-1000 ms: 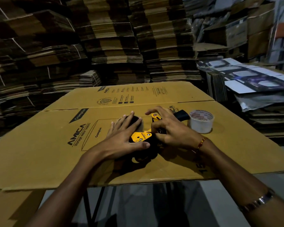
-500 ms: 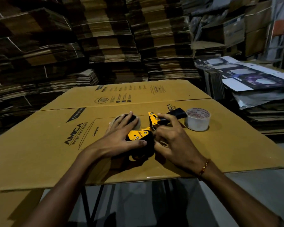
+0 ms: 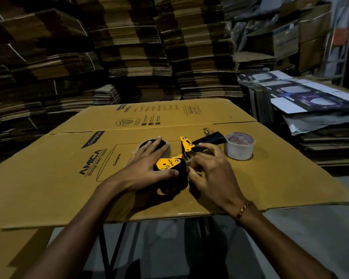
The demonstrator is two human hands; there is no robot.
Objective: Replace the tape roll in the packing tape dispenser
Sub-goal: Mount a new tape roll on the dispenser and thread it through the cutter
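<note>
Left hand (image 3: pixel 149 168) fingers spread flat over dispenser (image 3: pixel 175 168), thumb on its near black end. Right hand (image 3: pixel 212 172) fingers curled, pinching at dispenser mid-frame. Dispenser long axis runs near-left to far-right, handle (image 3: pixel 210 138) beyond right fingertips. Tape roll (image 3: pixel 239 146) farther right, right hand nearer.

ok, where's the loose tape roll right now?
In the head view, the white tape roll stands on the flattened cardboard box, right of centre, just beyond the dispenser's black handle; neither hand touches it.
</note>
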